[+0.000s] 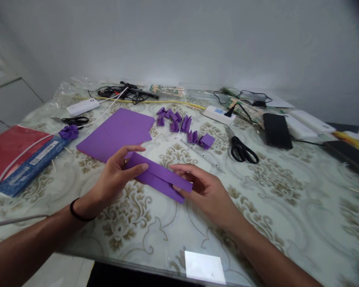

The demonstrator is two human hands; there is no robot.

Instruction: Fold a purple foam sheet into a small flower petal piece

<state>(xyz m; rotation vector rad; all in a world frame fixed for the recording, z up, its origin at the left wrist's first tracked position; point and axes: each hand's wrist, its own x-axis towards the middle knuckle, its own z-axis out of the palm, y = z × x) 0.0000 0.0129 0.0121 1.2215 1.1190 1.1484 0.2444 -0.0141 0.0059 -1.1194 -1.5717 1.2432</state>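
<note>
Between my two hands is a long folded strip of purple paper [157, 175], with a lengthwise slit where its two edges meet. My left hand [119, 171] pinches the strip's left end, thumb on top. My right hand [199, 185] grips the other end, its thumb at the fold and the fingers curled behind. Behind my left hand lies a stack of purple paper sheets [116, 129]. Several small folded purple paper pieces [175, 119] are grouped beyond the strip, and a few more folded pieces [206, 141] sit nearer. A clear ruler [203, 155] lies beyond my right hand.
Black-handled scissors [242, 151] lie at right, with another pair of scissors [74, 120] at left near crumpled purple paper [68, 132]. A red and blue packet [32, 159] is at far left. A white power strip [219, 114], a black phone [277, 130] and cables line the back.
</note>
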